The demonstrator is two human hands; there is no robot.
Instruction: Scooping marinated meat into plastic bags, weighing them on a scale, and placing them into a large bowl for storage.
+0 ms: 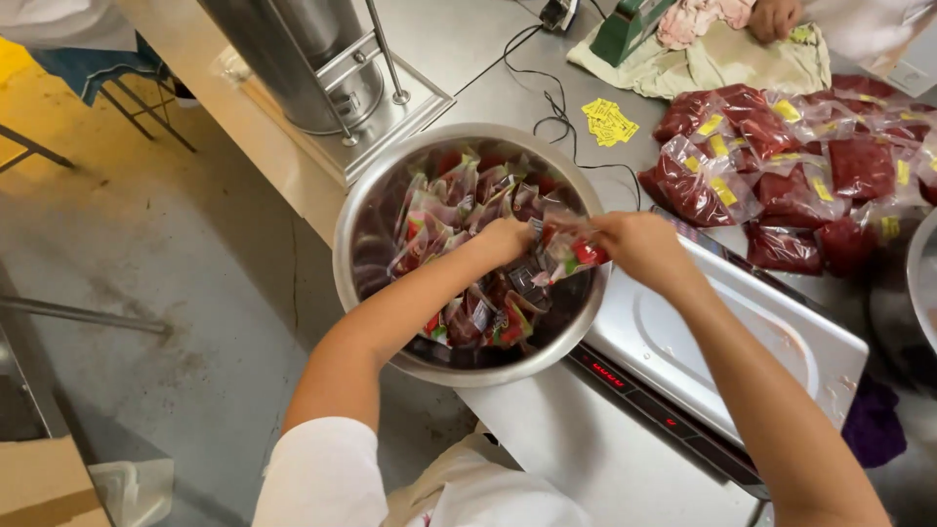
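Note:
A large steel bowl (363, 256) sits at the table's edge, filled with several small clear packets of red food. My left hand (505, 239) reaches into the bowl and grips one end of a small red packet (571, 251). My right hand (641, 246) holds the other end of the same packet, above the bowl's right rim. Both hands meet over the bowl.
A white vacuum sealer (727, 332) lies right of the bowl. Sealed bags of dark red meat (781, 171) with yellow labels pile at the back right. A steel press (312, 68), loose yellow labels (609, 122), a black cable and another person's hand (776, 18) are farther back.

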